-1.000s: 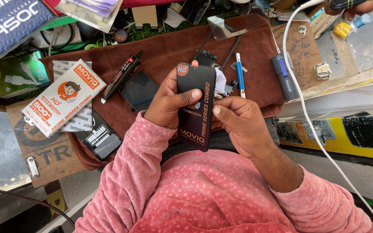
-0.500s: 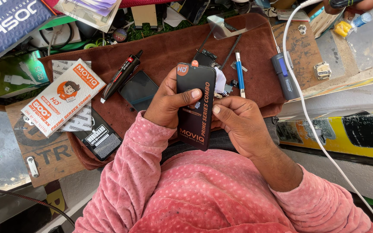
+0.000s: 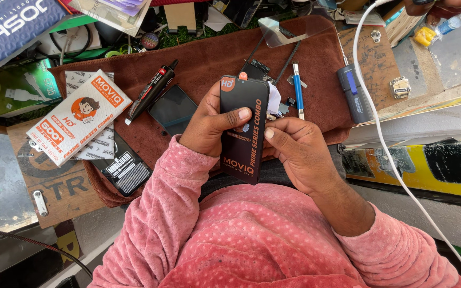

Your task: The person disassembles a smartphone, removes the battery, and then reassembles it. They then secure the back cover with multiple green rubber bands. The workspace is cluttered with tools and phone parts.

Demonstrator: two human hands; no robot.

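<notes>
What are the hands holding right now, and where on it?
Both hands hold a black phone display panel: left hand wraps its left edge, thumb across the face; right hand pinches its right edge.

Barely any change: left hand (image 3: 212, 125) and right hand (image 3: 297, 154) unmoved on the black screen panel (image 3: 244, 130).

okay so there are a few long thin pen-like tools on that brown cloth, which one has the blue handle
The blue-handled tool, lying just beyond the right hand and right of the held black panel. The black-and-red pen lies further left, near the white box.

Cluttered workbench (image 3: 380, 64) in daylight — brown cloth (image 3: 209, 58) spread over it
</notes>
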